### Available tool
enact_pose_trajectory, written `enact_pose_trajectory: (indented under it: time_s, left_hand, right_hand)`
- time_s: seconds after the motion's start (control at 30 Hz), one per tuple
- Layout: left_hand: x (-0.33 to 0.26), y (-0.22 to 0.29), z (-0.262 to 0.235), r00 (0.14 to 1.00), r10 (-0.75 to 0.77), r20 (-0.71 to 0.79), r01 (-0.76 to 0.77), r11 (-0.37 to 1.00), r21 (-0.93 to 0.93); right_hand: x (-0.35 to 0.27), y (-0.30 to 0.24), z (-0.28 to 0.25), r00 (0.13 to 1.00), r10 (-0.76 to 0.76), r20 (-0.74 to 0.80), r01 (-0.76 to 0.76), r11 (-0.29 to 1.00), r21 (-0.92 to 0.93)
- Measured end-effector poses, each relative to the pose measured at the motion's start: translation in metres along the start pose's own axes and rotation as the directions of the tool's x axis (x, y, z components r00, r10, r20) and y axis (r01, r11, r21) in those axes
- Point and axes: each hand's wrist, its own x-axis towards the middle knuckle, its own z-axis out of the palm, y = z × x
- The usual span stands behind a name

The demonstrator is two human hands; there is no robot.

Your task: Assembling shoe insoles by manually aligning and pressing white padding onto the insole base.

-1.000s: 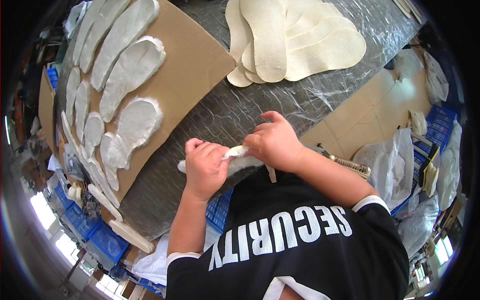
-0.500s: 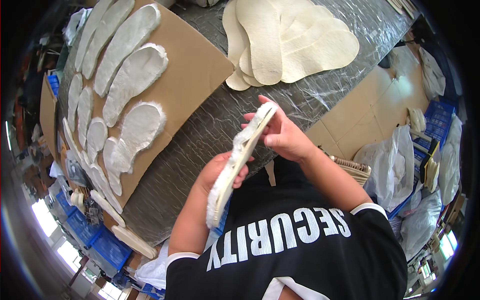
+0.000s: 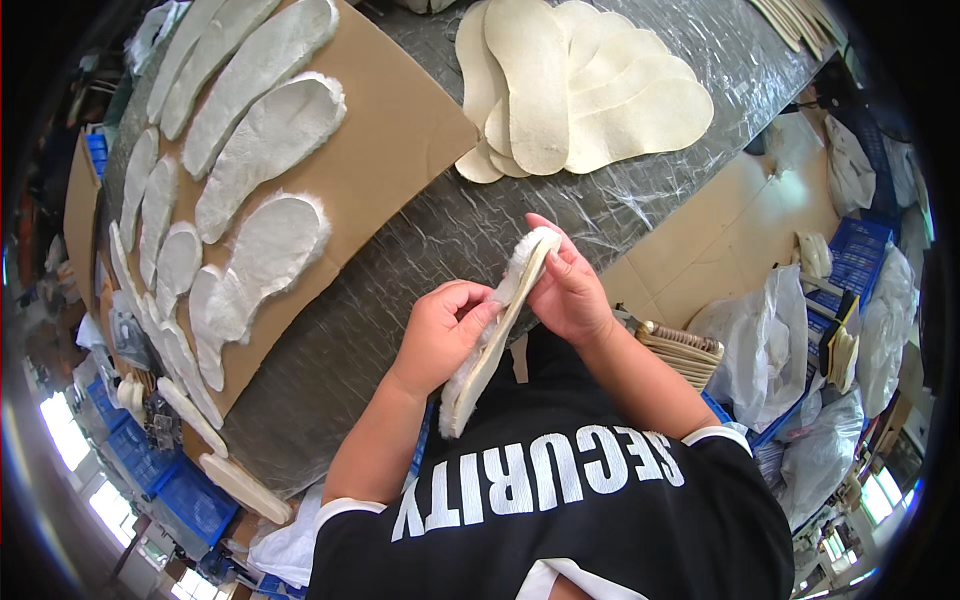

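Insole [image 3: 504, 331] is held by left hand [image 3: 443, 335] and right hand [image 3: 572, 297], apparently above table edge [image 3: 657, 207], apart from cardboard [image 3: 385, 145].

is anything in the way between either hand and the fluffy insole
Nothing visible is: the right hand grips the fleece-lined insole directly near its upper end, and the left hand has its thumb and fingers at the fleece edge around mid-length.

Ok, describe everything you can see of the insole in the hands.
The insole is long, with white furry pile on one side and a smoother cream layer on the other. Held nearly edge on, it slants toward the picture's upper right. The right hand grips its upper end; the left hand touches the furry side near the middle.
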Motion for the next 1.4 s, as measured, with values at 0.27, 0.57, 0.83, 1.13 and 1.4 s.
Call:
enact_pose_trajectory:
  time_s: [0.27, 0.57, 0.83, 1.13, 1.4]
  left_hand:
    - [0.005, -0.001, 0.007, 0.993, 0.080, -0.086, -0.071, 0.992, 0.103]
    - [0.015, 0.004, 0.006, 0.960, -0.118, -0.253, -0.087, 0.735, -0.672]
    - [-0.023, 0.041, -0.009, 0.664, 0.709, 0.238, -0.722, 0.525, 0.451]
    - [-0.024, 0.032, 0.008, 0.680, 0.660, 0.320, -0.714, 0.495, 0.495]
    - [-0.024, 0.036, 0.017, 0.776, 0.567, 0.276, -0.620, 0.608, 0.496]
  right_hand:
    - [0.005, 0.014, 0.007, 0.990, -0.114, -0.082, 0.101, 0.984, -0.150]
    - [0.000, 0.012, 0.023, 0.976, 0.170, 0.134, -0.059, 0.803, -0.593]
    - [-0.008, 0.006, 0.009, 0.753, 0.602, 0.265, -0.534, 0.795, -0.289]
    - [-0.020, 0.025, 0.010, 0.676, 0.719, 0.160, -0.687, 0.694, -0.215]
    - [-0.015, 0.035, -0.003, 0.706, 0.642, 0.298, -0.404, 0.711, -0.576]
